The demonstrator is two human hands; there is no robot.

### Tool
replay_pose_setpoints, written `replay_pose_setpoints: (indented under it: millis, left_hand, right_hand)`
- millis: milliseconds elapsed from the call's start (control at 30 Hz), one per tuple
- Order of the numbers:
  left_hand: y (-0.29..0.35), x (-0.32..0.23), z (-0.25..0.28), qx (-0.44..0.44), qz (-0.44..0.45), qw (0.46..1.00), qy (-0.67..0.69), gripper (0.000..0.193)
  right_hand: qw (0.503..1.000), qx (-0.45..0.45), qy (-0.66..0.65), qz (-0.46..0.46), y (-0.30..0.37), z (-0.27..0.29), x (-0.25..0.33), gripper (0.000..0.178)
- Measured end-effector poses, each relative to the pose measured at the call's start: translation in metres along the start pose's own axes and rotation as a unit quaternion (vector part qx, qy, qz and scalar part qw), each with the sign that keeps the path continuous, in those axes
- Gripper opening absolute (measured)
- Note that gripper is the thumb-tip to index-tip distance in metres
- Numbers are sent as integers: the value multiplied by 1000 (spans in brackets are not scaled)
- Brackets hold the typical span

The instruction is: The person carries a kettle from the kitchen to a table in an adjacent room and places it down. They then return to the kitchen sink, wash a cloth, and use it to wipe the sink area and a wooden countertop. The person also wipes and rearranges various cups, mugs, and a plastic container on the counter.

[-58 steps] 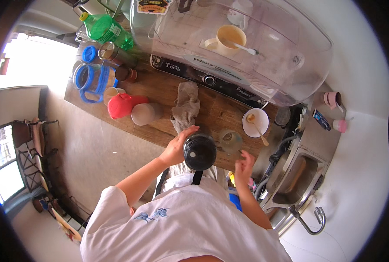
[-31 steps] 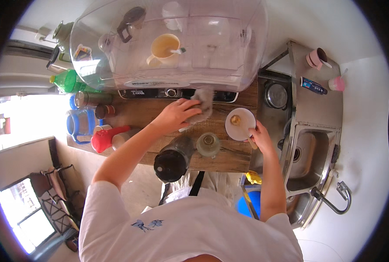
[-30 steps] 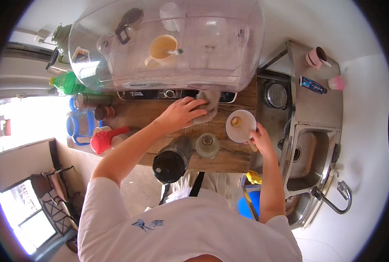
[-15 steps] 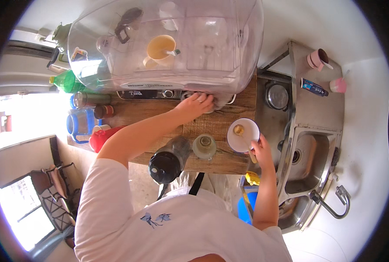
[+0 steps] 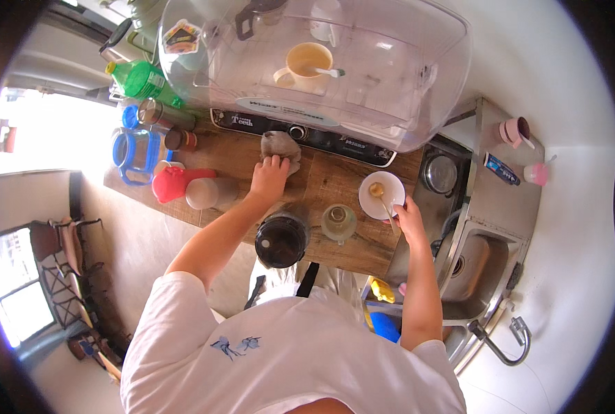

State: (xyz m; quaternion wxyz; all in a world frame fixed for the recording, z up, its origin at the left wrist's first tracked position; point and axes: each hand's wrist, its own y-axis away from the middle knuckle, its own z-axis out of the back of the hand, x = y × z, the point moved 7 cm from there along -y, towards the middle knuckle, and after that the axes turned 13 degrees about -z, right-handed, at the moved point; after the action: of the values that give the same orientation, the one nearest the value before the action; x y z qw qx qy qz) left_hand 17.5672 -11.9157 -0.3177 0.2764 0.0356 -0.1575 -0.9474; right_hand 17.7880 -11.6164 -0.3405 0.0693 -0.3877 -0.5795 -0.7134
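Note:
My left hand [image 5: 271,176] presses a crumpled grey cloth [image 5: 281,146] against the wooden counter, just in front of the black control strip of the clear-covered cabinet. Its fingers are closed over the cloth's near edge. In my right hand [image 5: 409,219] is a white bowl [image 5: 388,181], gripped by its rim at the counter's right side. A spoon [image 5: 386,207] leans in the bowl, its handle lying over the rim by my fingers. Between my arms stand a dark-lidded jar [image 5: 281,240] and a clear glass cup [image 5: 338,223].
A red container [image 5: 173,183], a pale cup [image 5: 207,194], a blue-handled clear jug [image 5: 136,156] and a green bottle [image 5: 144,81] crowd the left. The clear-covered cabinet [image 5: 383,76] closes off the back. At right are a metal sink [image 5: 483,272] and faucet [image 5: 501,345].
My left hand has drawn the cloth back from the cabinet front, leftward and nearer along the counter. The view has shifted. My right hand still holds the bowl.

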Motion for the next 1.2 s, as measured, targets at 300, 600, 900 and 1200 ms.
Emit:
replay_pose_setpoints:
  millis: [300, 600, 900, 1200]
  left_hand:
    - [70, 5, -20, -50, 70, 996, 11, 62]
    - [168, -17, 13, -201, 11, 923, 329, 114]
    - [135, -63, 12, -353, 42, 768, 533, 96]
    - [68, -29, 51, -376, 86, 756, 528, 97]
  right_hand:
    - [999, -23, -45, 8, -10, -1, -6, 36]
    - [816, -192, 371, 399, 112, -69, 82, 75]
    - [776, -94, 525, 337, 116, -169, 57, 90]
    - [777, -111, 471, 402, 90, -175, 90, 93]
